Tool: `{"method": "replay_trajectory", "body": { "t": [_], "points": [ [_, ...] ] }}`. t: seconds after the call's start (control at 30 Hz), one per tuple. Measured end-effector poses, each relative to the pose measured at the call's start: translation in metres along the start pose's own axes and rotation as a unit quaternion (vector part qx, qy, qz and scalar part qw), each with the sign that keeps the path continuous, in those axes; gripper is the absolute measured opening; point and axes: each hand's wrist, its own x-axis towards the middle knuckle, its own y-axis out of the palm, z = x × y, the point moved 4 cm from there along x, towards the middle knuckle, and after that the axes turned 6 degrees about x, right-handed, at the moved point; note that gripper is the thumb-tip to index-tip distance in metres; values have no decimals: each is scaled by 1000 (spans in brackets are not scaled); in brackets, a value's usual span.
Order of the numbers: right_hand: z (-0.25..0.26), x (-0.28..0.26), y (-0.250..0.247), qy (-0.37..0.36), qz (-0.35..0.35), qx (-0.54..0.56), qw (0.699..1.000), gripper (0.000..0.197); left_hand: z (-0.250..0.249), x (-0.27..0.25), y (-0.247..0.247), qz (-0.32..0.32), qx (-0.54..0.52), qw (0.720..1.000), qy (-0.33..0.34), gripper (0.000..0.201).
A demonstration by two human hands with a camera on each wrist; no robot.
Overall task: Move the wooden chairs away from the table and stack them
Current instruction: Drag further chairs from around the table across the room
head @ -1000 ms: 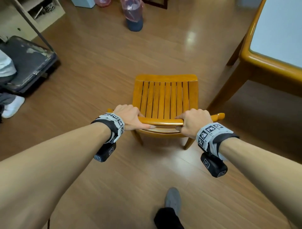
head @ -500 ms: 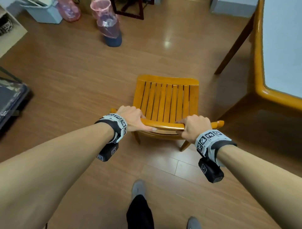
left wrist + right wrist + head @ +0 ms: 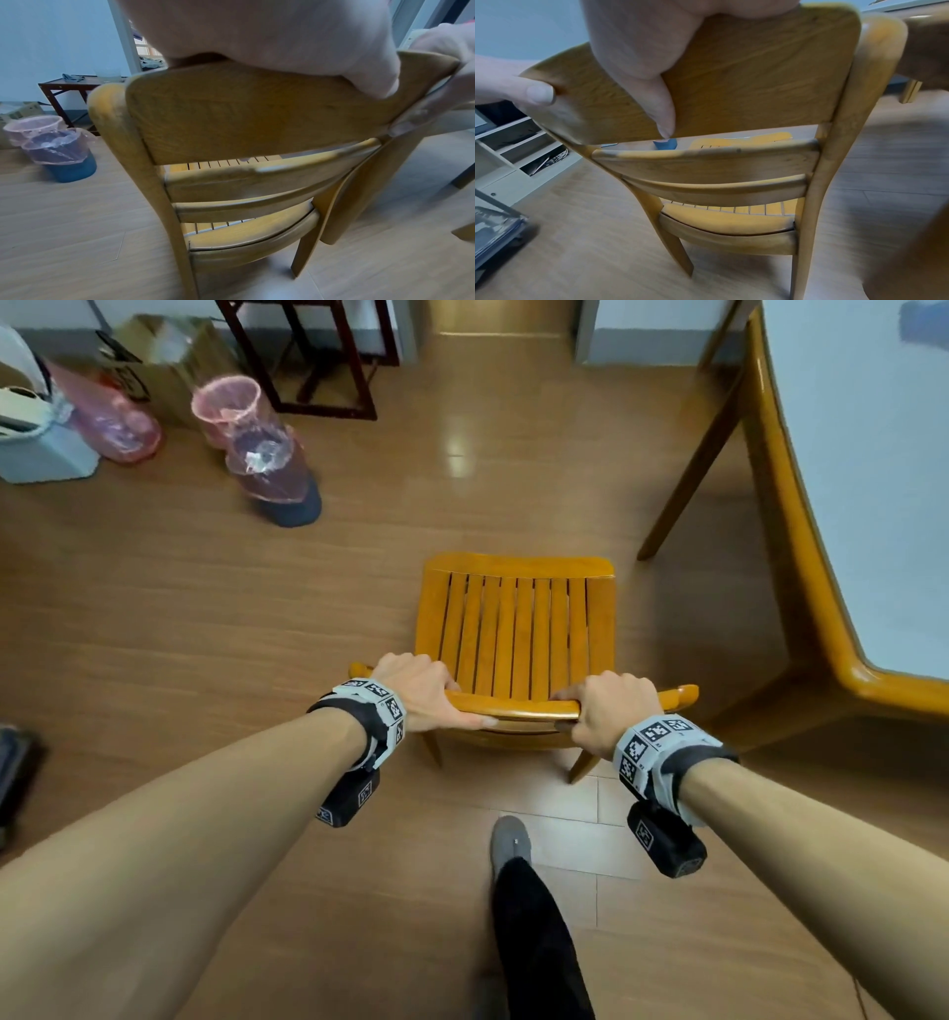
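My left hand point(image 3: 416, 693) and right hand point(image 3: 613, 711) each curl round the top rail of the chair point(image 3: 516, 629), thumbs behind, fingers over the front. The chair is on the floor point(image 3: 205, 618), clear of the worktop point(image 3: 801, 546) at right. Step in hand: carrying it away. No second chair shows, so I judge the next move needs a stacking spot first.

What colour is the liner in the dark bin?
Translucent pink liner over the bin; clearest in the head view.
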Motion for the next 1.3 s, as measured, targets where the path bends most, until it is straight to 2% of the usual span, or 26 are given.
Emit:
{"method": "replay_trajectory", "body": {
  "t": [0.2,0.3,0.5,0.6,0.93,1.03,1.17,1.3],
  "points": [
    [-7,79,-32,27,21,10,999,47,44,77,-34,33,21,999,15,102],
    [-10,119,-56,30,37,15,999,49,67,116,-60,30,38,999,20,102],
    [-19,204,-107,38,10,26,999,42,120,197,-114,13,48,998,42,98],
    [-24,253,-127,53,5,33,998,43,147,243,-136,7,58,997,51,102],
    [-30,431,-216,128,14,69,989,32,255,423,-229,9,59,993,104,107],
    [-35,479,-245,139,22,87,986,34,282,476,-264,2,73,989,126,107],
    [-51,539,-286,136,17,97,986,29,306,543,-309,4,117,983,143,103],
    [-88,598,-330,153,-3,101,983,22,316,618,-357,-2,144,977,160,99]
  ]
}}
